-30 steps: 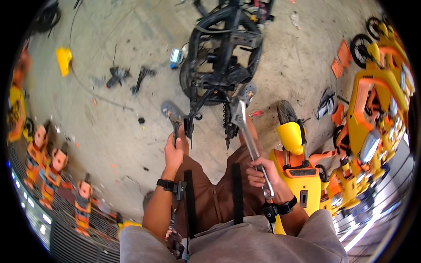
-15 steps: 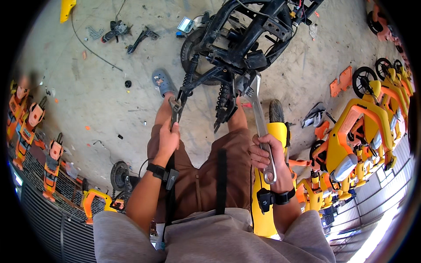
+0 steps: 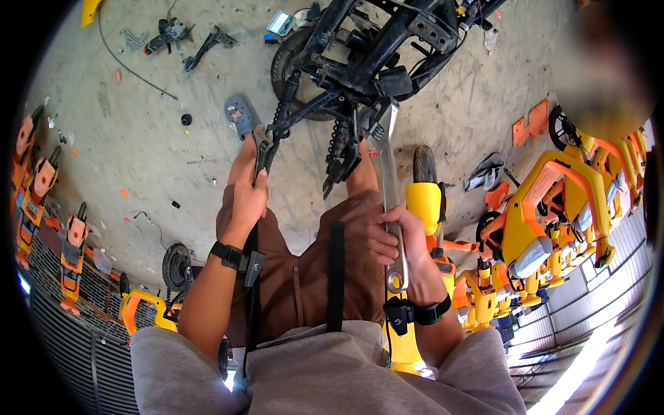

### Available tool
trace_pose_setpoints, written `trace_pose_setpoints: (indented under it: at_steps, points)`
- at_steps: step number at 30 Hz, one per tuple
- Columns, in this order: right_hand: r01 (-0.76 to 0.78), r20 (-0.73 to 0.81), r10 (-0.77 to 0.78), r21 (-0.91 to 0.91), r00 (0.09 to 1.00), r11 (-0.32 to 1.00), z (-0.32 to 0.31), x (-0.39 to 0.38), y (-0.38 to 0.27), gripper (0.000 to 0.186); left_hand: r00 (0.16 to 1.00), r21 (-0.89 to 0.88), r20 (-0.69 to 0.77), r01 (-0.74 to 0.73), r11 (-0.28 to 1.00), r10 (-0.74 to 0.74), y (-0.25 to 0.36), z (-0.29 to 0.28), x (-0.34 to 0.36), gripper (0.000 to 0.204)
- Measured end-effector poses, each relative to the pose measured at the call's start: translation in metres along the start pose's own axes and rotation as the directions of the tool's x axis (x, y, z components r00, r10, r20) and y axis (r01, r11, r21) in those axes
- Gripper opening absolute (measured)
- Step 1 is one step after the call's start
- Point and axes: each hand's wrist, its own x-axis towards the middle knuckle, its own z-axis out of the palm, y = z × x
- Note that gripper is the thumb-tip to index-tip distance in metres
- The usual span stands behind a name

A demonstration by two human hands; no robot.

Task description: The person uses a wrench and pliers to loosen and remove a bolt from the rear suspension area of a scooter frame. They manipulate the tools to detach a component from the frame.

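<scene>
Between my legs stands a black motorbike frame (image 3: 370, 76) with a wheel (image 3: 280, 66) and two coil-spring shock absorbers (image 3: 337, 144). My left hand (image 3: 249, 199) is wrapped round the handle of a dark adjustable wrench (image 3: 263, 146). Its head meets the left arm end of the frame, beside the left spring. In my right hand (image 3: 404, 236) is a long silver adjustable wrench (image 3: 389, 169), gripped near the ringed end of its handle. The silver wrench's jaw is at the frame's right side; what it grips there is hidden.
Beyond my left foot lie an angle grinder (image 3: 166, 34), a black bracket (image 3: 209, 47) and a cable (image 3: 135, 72) on the concrete. Yellow bike bodies (image 3: 546, 207) crowd the right side. Orange-and-black parts (image 3: 75, 242) stand at the left. A blurred person (image 3: 602, 69) is at upper right.
My view has shifted, so the frame, wrenches and hands sit a little further left and higher. Both hands keep their grips. A blurred person has appeared at upper right.
</scene>
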Motion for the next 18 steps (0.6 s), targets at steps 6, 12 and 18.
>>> trace_pose_setpoints:
  at_steps: [6,12,18]
  points:
    - [0.019,-0.105,-0.036,-0.167,0.994,0.986,-0.003,0.013,0.013,0.019,0.999,0.004,-0.036,-0.026,1.0,0.026,-0.004,0.007,0.004,0.036]
    - [0.07,-0.062,-0.087,-0.236,0.994,0.969,-0.036,0.061,0.023,0.023,1.0,0.049,0.0,0.013,0.999,-0.013,0.008,0.004,0.004,0.046]
    - [0.029,-0.11,-0.059,-0.256,0.992,0.966,-0.025,0.063,0.023,0.017,0.984,0.154,-0.041,-0.166,0.974,0.175,-0.008,0.0,0.02,0.042]
